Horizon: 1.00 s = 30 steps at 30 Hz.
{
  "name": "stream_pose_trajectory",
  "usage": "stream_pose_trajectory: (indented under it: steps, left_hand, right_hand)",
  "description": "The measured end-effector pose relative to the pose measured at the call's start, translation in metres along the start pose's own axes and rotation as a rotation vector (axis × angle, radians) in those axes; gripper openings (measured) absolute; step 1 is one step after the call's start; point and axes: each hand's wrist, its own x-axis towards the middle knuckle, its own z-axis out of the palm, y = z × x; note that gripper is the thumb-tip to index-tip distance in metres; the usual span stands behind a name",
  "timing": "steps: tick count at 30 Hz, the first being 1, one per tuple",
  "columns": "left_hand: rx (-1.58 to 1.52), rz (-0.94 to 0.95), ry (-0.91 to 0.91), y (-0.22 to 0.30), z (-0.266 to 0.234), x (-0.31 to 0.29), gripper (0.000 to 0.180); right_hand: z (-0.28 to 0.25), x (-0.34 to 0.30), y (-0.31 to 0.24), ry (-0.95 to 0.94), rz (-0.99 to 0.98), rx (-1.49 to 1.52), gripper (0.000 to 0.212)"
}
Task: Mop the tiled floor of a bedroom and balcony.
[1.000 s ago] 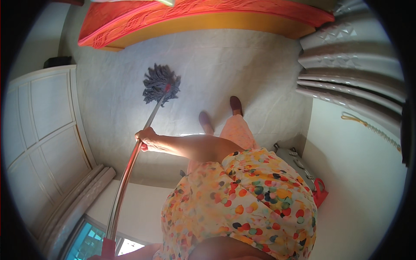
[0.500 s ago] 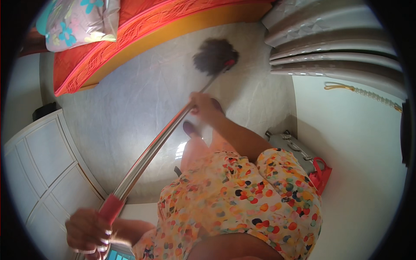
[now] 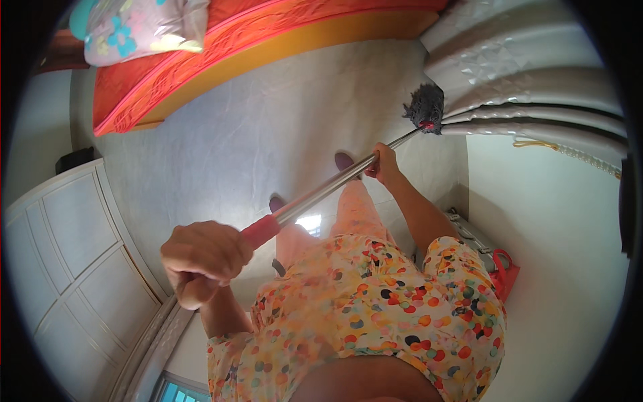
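A mop (image 3: pixel 323 193) with a shiny metal pole, a red grip and a dark grey shaggy head slants across the view in front of me. My left hand (image 3: pixel 204 258) is closed round the top end at the red grip. Farther down the pole my right hand (image 3: pixel 383 165) is wrapped around the metal, nearer the head. The mop head (image 3: pixel 424 108) lies on the floor at the right, against the lower edge of the grey curtain (image 3: pixel 529 87).
A bed with a red-orange cover (image 3: pixel 181 74) runs along the far side. A white panelled cabinet (image 3: pixel 74 234) stands at the left. At the right, a grey case (image 3: pixel 472 234) and a red bag (image 3: pixel 504 275) rest by the wall. My feet are on the shiny tiled floor (image 3: pixel 221 141).
The mop head has swept right from mid-floor to the curtain. My right hand has moved right with the pole, and my left hand has come up and inward to the right.
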Motion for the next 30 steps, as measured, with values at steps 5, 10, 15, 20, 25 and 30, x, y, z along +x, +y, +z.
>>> stream_pose_trajectory:
  steps: [5, 10, 15, 20, 25, 30]
  left_hand:
    - [-0.051, -0.034, -0.001, 0.016, -0.006, -0.005, 0.009]
    - [0.005, -0.015, -0.021, 0.02, -0.003, 0.008, 0.011]
    - [0.257, 0.023, 0.075, 0.052, 0.015, 0.008, 0.008]
    - [0.538, 0.039, -0.101, 0.038, 0.064, 0.04, 0.003]
    - [0.704, 0.13, -0.111, 0.011, 0.084, 0.069, 0.014]
    - [0.659, 0.191, 0.081, 0.033, 0.071, 0.053, 0.028]
  right_hand:
    - [0.018, -0.013, 0.018, 0.053, 0.04, 0.047, 0.018]
    - [0.031, -0.022, 0.001, 0.041, 0.026, 0.083, 0.014]
    - [0.078, -0.024, -0.012, -0.12, 0.044, -0.057, 0.011]
    - [0.109, -0.007, -0.053, -0.312, 0.093, -0.205, 0.012]
    - [0.135, 0.023, -0.062, -0.401, 0.043, -0.099, 0.014]
    - [0.159, 0.008, -0.034, -0.436, 0.046, -0.044, 0.009]
